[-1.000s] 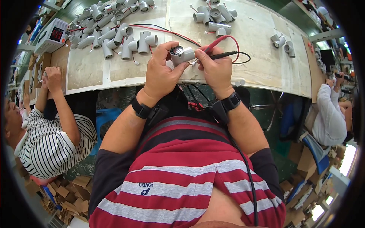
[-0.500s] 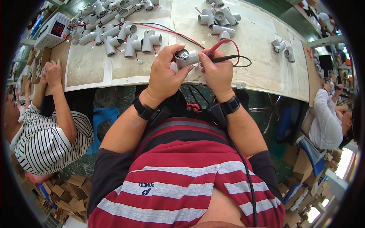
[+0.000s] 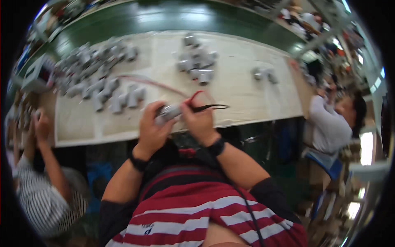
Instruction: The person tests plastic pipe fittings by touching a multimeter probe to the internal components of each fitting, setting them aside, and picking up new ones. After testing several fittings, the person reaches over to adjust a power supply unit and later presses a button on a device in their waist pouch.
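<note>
Hands (image 3: 153, 129) partly hide the blurred gray fitting (image 3: 169, 111).

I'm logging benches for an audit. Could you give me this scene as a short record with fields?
Left hand: holds a grey fitting
Right hand: grips a red lead and black lead, close by the fitting
Table, left: large fitting pile, white box
Table, middle: smaller cluster
Table, right: small group
Co-workers: one each side
Clarity: blurred; lead tips unclear
</note>
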### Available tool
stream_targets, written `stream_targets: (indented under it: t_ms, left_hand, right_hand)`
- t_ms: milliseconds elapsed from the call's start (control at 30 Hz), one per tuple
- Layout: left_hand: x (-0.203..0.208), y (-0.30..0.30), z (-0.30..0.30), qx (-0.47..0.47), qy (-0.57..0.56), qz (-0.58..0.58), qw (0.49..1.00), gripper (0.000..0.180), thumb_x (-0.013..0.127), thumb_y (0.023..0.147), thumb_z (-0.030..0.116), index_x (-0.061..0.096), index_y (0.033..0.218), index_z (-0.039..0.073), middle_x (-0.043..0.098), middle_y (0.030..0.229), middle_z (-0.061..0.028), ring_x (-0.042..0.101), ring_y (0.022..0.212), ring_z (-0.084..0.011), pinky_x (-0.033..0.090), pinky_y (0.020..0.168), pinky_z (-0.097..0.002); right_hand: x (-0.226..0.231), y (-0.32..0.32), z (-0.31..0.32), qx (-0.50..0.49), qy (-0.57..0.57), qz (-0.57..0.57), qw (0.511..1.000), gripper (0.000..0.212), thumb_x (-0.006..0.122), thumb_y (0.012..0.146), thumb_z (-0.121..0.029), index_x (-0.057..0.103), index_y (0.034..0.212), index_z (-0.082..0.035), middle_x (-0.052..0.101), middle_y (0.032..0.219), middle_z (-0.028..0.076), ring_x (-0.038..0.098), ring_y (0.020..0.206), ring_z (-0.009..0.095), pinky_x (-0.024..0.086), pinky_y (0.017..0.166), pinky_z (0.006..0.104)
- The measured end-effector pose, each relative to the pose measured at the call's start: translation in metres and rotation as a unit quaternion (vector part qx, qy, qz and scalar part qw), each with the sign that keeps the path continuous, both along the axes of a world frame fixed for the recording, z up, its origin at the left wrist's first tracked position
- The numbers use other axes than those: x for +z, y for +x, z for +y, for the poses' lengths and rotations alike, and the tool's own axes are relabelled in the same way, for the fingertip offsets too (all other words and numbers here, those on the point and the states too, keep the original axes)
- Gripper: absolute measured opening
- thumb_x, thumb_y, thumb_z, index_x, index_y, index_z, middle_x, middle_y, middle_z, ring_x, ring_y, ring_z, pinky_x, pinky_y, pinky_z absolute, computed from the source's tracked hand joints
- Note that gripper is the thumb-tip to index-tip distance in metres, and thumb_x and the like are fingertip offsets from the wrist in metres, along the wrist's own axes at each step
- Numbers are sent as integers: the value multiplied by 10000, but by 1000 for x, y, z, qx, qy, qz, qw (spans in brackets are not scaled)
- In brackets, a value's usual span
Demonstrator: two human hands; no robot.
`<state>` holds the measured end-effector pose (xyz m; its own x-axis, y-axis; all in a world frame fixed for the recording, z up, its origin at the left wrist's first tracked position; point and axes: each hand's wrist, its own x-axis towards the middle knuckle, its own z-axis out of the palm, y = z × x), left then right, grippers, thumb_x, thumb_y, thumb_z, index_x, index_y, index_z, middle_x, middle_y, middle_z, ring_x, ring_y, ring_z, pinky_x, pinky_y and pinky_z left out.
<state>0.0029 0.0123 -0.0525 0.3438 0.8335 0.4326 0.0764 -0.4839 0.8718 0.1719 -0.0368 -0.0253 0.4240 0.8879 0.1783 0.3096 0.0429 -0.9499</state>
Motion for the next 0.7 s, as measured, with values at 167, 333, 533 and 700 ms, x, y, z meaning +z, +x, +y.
stream_targets:
  t_ms: [167,333,533,700]
  left_hand:
    - [9,11,2,-29,42,-34,998,570,830,790,74,561,1291,25,639,1144,-144,653,1001,-277,535,892,-373]
    - [17,2,-2,-20,21,-44,999,573,821,727,40,566,1240,24,626,1135,-190,637,1036,-383,524,909,-414]
    - [16,-1,4,-22,23,-49,998,589,818,719,28,560,1248,26,621,1150,-189,632,1045,-388,521,913,-415]
    - [16,-2,5,-25,26,-45,998,592,814,721,27,554,1252,27,620,1152,-189,632,1049,-387,521,911,-416]
  right_hand:
    - [-9,13,-8,1,7,-26,1000,77,704,965,-88,705,981,-12,695,779,35,623,640,103,497,575,283]
    - [-12,7,-5,18,2,28,999,82,665,994,-77,696,1003,-2,687,795,28,611,645,87,474,566,245]
    - [-10,3,-2,7,6,35,999,71,684,980,-63,702,1008,-1,672,781,17,590,634,76,454,568,224]
    - [-9,1,-1,1,10,34,999,70,696,975,-61,703,1007,0,668,786,11,584,638,73,451,569,223]
